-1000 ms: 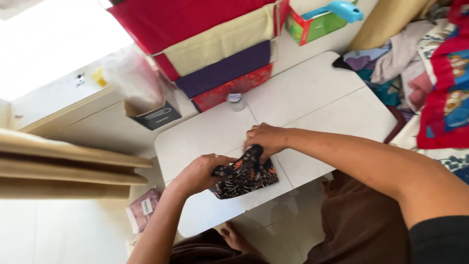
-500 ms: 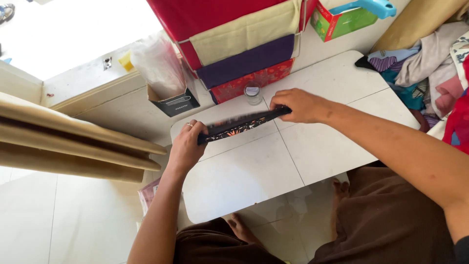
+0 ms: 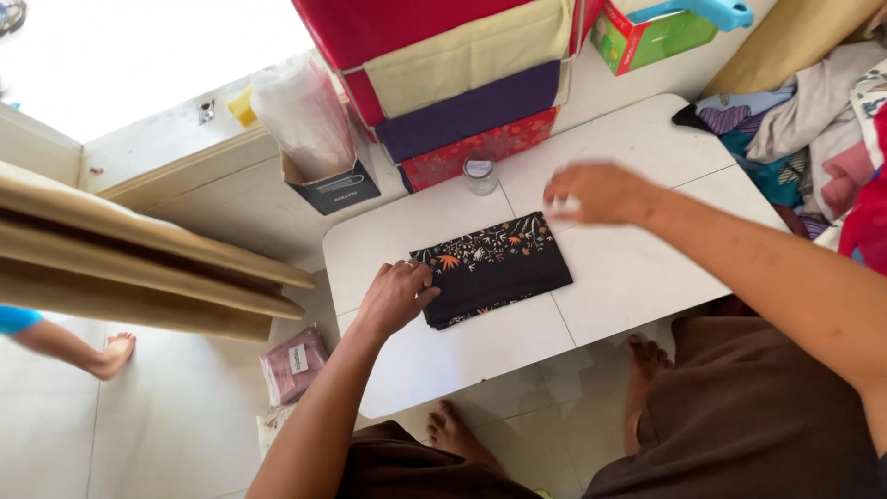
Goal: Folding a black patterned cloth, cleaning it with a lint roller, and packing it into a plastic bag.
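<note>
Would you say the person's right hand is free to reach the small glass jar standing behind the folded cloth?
Probably yes: the right hand hovers empty just beside the small jar, with only bare white table between them.

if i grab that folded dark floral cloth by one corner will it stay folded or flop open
Probably flops open: the dark floral cloth looks thin and soft, lying flat in loose layers on the white table. Likely light, so the left hand at its edge could slide it easily.

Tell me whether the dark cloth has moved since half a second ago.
Yes. The dark cloth was held stretched near the jar; now it lies folded flat on the table, farther from the jar.
</note>
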